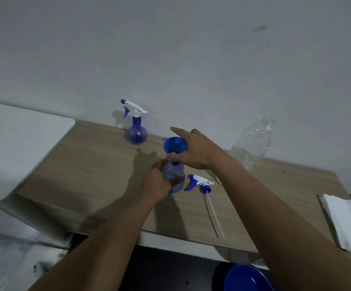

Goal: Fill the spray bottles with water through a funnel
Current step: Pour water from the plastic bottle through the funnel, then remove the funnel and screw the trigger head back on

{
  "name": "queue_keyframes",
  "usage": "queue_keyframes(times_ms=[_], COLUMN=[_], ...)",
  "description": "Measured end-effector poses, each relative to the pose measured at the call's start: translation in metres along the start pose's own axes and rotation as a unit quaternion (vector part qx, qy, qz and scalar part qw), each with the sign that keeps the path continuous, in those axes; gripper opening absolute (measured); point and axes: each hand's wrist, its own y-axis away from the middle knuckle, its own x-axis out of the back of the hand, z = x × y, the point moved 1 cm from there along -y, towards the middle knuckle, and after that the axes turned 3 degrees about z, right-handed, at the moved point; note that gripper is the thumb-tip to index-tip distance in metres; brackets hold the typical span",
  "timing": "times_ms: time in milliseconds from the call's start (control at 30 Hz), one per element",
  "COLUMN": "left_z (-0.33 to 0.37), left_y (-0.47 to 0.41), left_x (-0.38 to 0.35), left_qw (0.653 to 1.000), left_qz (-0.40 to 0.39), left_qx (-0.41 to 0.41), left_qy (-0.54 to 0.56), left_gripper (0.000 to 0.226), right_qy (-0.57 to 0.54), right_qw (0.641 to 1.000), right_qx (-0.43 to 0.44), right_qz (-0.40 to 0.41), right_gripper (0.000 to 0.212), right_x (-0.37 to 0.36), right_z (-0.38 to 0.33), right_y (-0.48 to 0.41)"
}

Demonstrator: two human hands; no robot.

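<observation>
Head view, left hand (156, 183) gripping spray bottle (175, 175), right hand (198, 151) pinching blue funnel (174, 145) in its neck, trigger head (200, 182) at bottle's three o'clock

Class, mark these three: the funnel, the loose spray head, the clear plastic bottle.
funnel (173, 144), head view, inside of its blue bowl.
loose spray head (201, 182), head view, its white body.
clear plastic bottle (252, 143), head view, middle of its wall.
</observation>
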Motion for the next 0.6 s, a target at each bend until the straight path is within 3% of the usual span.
queue_keyframes(times_ms=[167,467,600], left_z=[0.004,0.004,0.005], left_y=[-0.002,-0.003,-0.003], left_x=[0.005,0.013,0.017], left_qw=[1.000,0.998,0.997], left_qz=[-0.021,-0.059,-0.073], left_qx=[0.008,-0.003,-0.012], left_qy=[-0.004,-0.009,0.007], left_gripper=[0.055,0.058,0.056], right_qy=[-0.012,0.017,-0.020], right_qw=[1.000,1.000,1.000], right_qx=[-0.011,0.004,-0.017], right_qz=[-0.002,-0.005,0.012], right_gripper=[0.077,0.072,0.068], right_x=[0.012,0.025,0.036], right_z=[-0.004,-0.009,-0.005], right_y=[0.000,0.007,0.015])
